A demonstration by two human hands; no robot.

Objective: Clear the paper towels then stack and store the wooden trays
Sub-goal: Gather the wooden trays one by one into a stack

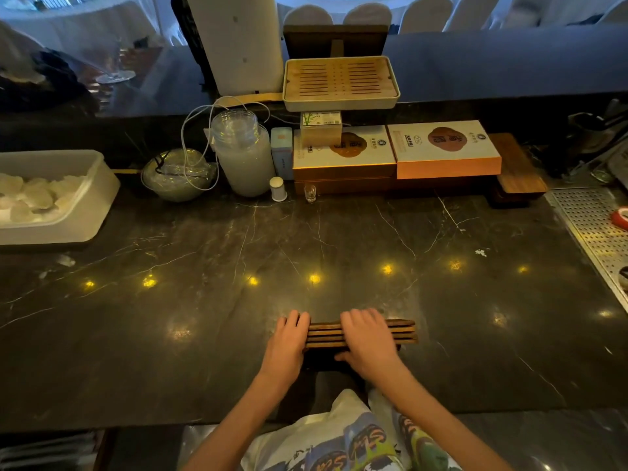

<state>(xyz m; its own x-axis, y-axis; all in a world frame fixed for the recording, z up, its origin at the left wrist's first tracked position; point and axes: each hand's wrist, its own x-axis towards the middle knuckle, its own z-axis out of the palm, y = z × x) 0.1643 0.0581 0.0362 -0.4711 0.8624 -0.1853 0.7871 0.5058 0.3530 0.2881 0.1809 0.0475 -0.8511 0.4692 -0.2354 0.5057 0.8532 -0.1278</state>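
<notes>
Far left: white plastic tub (85, 212) holding pale translucent chunks (34, 195). Near centre: my left hand (289, 341) and right hand (368, 338) clamp the stack of dark wooden trays (326, 334), on edge on black veined marble counter (204, 300). Far centre: slatted bamboo tray (339, 81).

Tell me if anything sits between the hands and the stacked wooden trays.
Nothing visible does. The left hand is on the left end of the stacked wooden trays and the right hand lies over their middle, on the dark marble counter.
</notes>
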